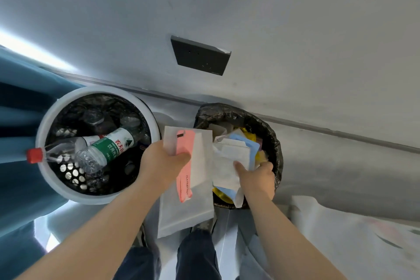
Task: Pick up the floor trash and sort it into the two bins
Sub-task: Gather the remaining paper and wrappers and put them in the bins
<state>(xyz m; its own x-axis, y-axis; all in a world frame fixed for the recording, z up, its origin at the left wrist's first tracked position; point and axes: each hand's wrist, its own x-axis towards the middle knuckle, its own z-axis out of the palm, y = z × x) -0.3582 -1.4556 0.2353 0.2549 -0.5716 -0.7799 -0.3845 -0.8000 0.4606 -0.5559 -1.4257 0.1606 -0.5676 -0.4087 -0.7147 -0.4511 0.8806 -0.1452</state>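
Observation:
My left hand [162, 162] grips a translucent white packet with pink gloves inside [188, 179], holding it between the two bins. My right hand [256, 177] is closed on crumpled white paper [227, 161] over the right bin [276, 143], a small one lined with a black bag and full of white, blue and yellow scraps. The left bin [43, 125] is white-rimmed, black-lined, and holds clear plastic bottles [106, 150], one with a green label and one with a red cap.
A grey wall runs behind both bins, with a dark plate [200, 55] on it. Blue curtain fabric [16, 166] hangs at the left. My dark trouser legs [197, 254] are below, and pale sheeting [354, 241] covers the floor at the right.

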